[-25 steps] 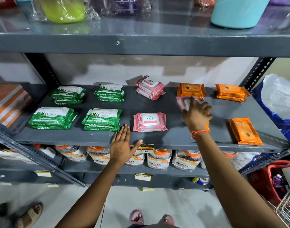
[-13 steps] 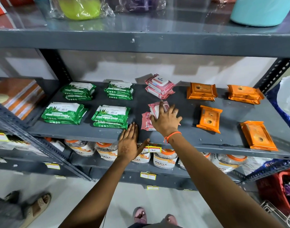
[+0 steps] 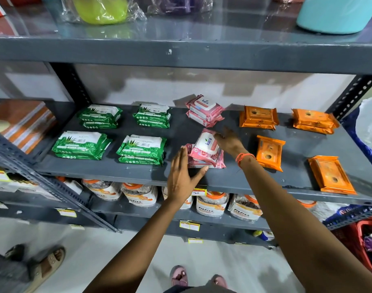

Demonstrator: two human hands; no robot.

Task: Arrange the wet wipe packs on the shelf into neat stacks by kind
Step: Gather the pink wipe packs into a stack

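On the grey shelf (image 3: 181, 132), a pink pack (image 3: 207, 143) lies crooked on top of another pink pack (image 3: 204, 162) at the front middle. My right hand (image 3: 228, 140) is open beside its right edge, fingertips touching its upper corner. My left hand (image 3: 182, 176) is open, its fingers against the left side of this stack. A tidy pink stack (image 3: 205, 109) sits behind. Several green stacks (image 3: 141, 149) fill the left half. Orange stacks (image 3: 258, 120) stand at the back right, and single orange packs (image 3: 269, 152) lie askew in front.
The upper shelf's front beam (image 3: 181, 53) hangs above the packs. Jars (image 3: 212, 205) with orange lids fill the shelf below. A red basket (image 3: 369, 242) stands at the lower right, and another person's sandalled foot (image 3: 45, 265) is at the lower left.
My right hand carried a pink pack from beside the orange stack to the front pink pack, set it on top and let go. My left hand moved up against the stack's left side.
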